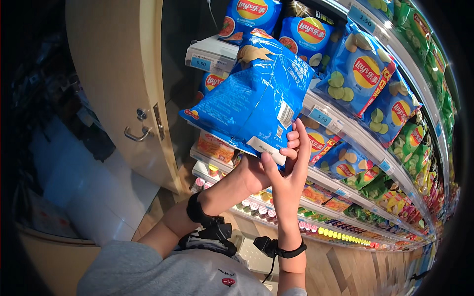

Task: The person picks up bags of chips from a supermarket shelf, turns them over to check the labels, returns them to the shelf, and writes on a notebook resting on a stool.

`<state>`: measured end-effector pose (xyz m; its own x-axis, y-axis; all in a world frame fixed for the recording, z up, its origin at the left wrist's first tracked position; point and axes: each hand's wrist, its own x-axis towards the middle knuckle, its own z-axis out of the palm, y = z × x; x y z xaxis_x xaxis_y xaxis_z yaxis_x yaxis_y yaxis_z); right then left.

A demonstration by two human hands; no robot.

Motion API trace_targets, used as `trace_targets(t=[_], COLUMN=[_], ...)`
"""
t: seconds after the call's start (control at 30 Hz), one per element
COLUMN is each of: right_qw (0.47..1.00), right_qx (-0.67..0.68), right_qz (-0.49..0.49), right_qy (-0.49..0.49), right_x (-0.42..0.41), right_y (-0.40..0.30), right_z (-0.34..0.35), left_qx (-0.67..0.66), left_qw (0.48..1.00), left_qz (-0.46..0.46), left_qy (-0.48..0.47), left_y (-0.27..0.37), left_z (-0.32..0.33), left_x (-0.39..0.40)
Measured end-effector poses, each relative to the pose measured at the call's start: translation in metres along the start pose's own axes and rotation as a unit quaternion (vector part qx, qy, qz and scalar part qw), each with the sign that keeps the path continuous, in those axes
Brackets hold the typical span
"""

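Note:
A blue Lay's potato chip bag (255, 96) is held up in front of the shelf, its printed back towards me and its lower edge tilted. My left hand (255, 175) supports it from behind and below; the fingers are hidden by the bag. At the lower right corner, my right hand (294, 159) grips the edge, with the thumb near a white printed strip (266, 150) and the fingers curled by the barcode (286, 114). More blue Lay's bags (307, 35) stand upright on the shelf just behind the held one.
Shelves with price tags (320, 115) curve away to the right, stocked with blue and green chip bags (411, 137). Rows of small lidded containers (344, 236) line the lower shelf. On the left stands an ajar wooden door (122, 74) with a metal handle (139, 134). Black devices (214, 227) are strapped to both wrists.

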<state>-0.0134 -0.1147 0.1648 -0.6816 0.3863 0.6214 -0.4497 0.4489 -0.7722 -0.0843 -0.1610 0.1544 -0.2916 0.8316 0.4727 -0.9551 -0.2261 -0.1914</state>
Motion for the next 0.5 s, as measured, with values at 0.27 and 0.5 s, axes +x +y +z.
trace_targets(t=[0.27, 0.5], right_qw=[1.0, 1.0], right_qx=[0.014, 0.009], right_qz=[-0.002, 0.001], right_qy=[-0.004, -0.006], right_x=[-0.001, -0.004], right_y=[0.001, 0.001], right_z=[0.001, -0.001], left_qx=[-0.026, -0.039], left_qw=[1.0, 0.999], left_qz=[0.0, 0.001], left_qy=[0.007, 0.012], left_y=[0.0, -0.007], left_z=[0.001, 0.015], left_x=[-0.004, -0.009])
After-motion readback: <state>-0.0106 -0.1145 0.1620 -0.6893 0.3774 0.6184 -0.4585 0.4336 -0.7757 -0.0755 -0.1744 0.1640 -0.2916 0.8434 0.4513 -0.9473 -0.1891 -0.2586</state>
